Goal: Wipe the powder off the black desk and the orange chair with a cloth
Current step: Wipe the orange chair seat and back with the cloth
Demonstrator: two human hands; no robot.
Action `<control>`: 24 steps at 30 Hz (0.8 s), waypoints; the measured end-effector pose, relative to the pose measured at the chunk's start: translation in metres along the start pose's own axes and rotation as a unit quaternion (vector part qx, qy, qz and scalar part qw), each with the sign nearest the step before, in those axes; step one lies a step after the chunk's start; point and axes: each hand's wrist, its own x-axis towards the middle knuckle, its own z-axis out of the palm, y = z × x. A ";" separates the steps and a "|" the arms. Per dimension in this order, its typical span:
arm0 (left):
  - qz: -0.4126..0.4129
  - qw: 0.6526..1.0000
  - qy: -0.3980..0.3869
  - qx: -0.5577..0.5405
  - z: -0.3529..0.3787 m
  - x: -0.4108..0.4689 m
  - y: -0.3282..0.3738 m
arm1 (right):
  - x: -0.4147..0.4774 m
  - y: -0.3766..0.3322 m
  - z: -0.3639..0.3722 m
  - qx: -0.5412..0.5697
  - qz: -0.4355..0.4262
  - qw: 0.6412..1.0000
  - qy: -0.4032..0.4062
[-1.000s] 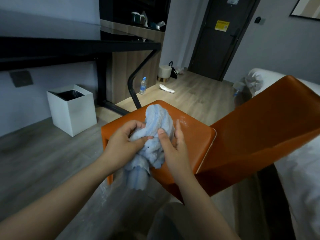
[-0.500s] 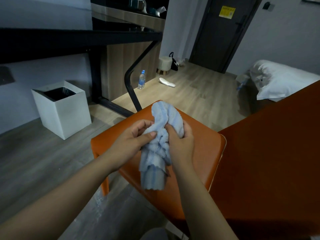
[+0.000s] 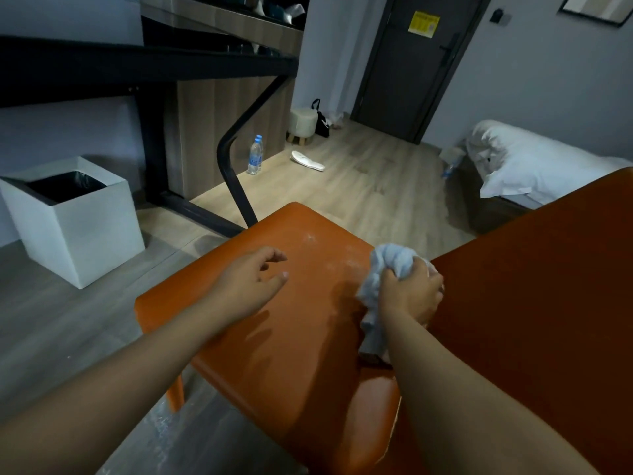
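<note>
Some powder dusts the orange chair; right fingers clutch the cloth, left fingers loose.

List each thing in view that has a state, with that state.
Orange leather chair: white powder on the seat's far part.
Light blue cloth: bunched up.
Right hand: grips the cloth.
Left hand: open, holding nothing.
White square bin: open-topped, black liner.
Clear plastic water bottle: upright, capped.
Dark door: closed.

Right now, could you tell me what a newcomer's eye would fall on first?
The orange chair fills the foreground, with faint white powder on its seat. The right hand grips a bunched blue cloth at the seat's back edge; the left hand hovers open over the seat.
</note>
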 end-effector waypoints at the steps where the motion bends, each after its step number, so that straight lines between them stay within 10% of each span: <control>1: 0.003 1.000 -0.002 0.011 0.003 0.005 -0.001 | 0.008 0.010 0.003 -0.022 -0.005 1.000 -0.010; 24: -0.012 0.990 0.013 0.143 0.007 0.098 -0.066 | 0.093 0.000 0.114 -0.075 -0.066 0.993 -0.061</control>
